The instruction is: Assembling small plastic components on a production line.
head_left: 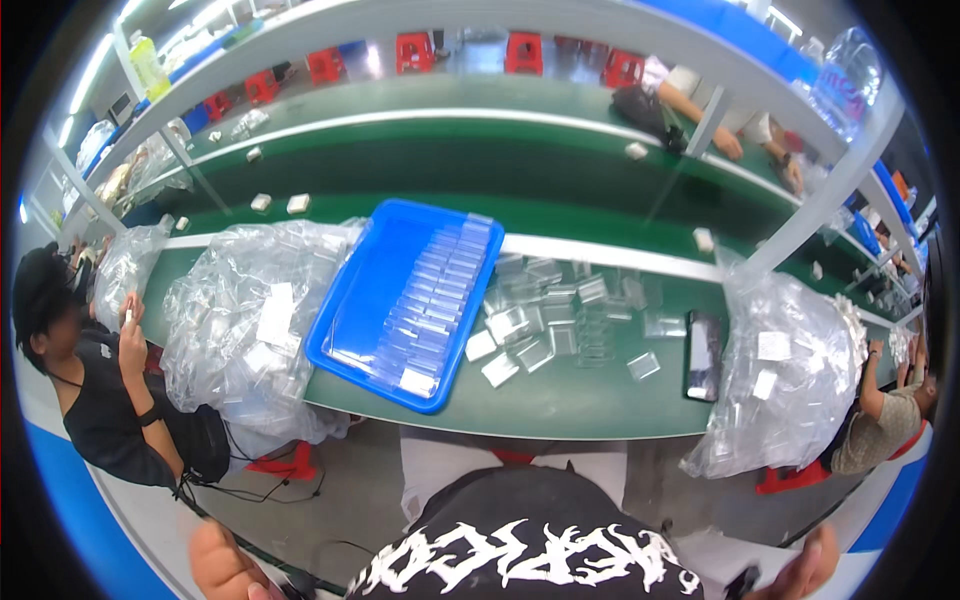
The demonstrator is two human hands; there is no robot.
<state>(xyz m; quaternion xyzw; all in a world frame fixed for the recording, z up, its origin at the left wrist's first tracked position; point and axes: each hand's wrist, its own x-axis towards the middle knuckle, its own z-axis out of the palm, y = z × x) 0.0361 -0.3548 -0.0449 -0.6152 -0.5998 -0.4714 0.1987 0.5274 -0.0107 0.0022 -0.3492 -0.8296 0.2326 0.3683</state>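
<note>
Head view: a blue tray [376, 278] holds rowed, clear rectangular cases [437, 296].

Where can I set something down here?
The front strip of green tabletop, between blue tray and black box, nearer than loose clear plastic cases. The tray's upper left looks bare. Crowded: among those cases, and at the left plastic bag and right plastic bag.

blue tray [365, 290] on green table [590, 408], clear cases [534, 354]
</note>
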